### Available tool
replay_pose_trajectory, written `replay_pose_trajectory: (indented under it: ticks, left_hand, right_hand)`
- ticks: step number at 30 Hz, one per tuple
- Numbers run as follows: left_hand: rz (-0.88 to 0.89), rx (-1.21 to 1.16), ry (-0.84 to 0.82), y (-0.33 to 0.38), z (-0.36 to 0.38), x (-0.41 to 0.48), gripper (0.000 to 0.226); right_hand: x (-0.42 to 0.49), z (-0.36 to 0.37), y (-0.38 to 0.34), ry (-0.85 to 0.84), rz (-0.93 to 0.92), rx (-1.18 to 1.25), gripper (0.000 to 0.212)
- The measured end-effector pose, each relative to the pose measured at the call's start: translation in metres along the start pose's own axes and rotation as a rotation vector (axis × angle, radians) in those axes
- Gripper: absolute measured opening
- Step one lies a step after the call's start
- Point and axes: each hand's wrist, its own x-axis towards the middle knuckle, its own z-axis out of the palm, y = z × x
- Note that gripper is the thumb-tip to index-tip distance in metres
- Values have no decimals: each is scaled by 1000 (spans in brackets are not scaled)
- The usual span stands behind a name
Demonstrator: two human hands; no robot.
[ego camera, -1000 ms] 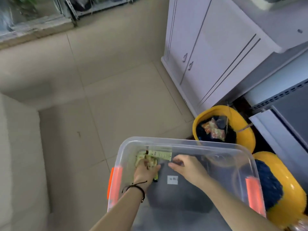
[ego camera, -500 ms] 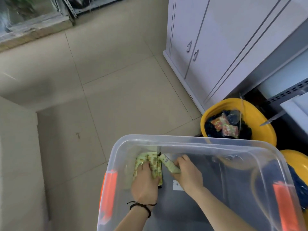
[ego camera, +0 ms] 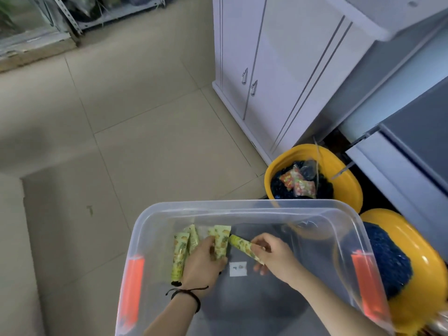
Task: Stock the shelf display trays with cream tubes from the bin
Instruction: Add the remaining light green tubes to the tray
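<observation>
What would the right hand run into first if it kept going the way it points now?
Probably the bunch of tubes gripped by the left hand: the right hand points left across the bin, and the tube it pinches leads, its end nearly touching them. Height is unclear.

No legible text anywhere.

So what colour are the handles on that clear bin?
Orange-red handles, best seen in the head view.
</observation>
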Motion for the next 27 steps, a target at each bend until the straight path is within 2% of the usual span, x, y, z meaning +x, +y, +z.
replay_pose_trajectory:
  ticks: [5, 7, 12, 14, 17, 19, 20, 23, 25, 27]
  left_hand:
    - [2, -176, -121, 18, -16, -15, 29]
    - [30, -246, -151, 31, -30, -25, 33]
    - [227, -142, -215, 75, -85, -62, 34]
    - [311, -107, -216, 99, -116, -77, 29]
    - [446, -120, -190, 149, -170, -103, 26]
    - [530, -110, -201, 186, -208, -123, 24]
    - [574, -89, -209, 204, -227, -133, 23]
    - [737, -32, -210, 258, -281, -163, 14]
    - [833, -9, -200, 296, -315, -187, 11]
    - [916, 7, -199, 332, -348, -215, 17]
  right_hand:
    - [-28, -5, -11, 180, -73, -74, 9]
    - [-45, -9, -23, 219, -107, -26, 11]
    - [-99, -39, -79, 264, -195, 161, 16]
    - [-125, -54, -111, 287, -265, 186, 27]
    - [-161, -79, -166, 362, -433, 133, 57]
    - [-185, -96, -206, 423, -508, 128, 61]
    - [-198, -104, -227, 449, -538, 138, 59]
    - [-242, -129, -295, 548, -623, 128, 32]
    - [-271, -147, -337, 600, -688, 95, 24]
    - [-304, -165, -376, 631, -735, 78, 19]
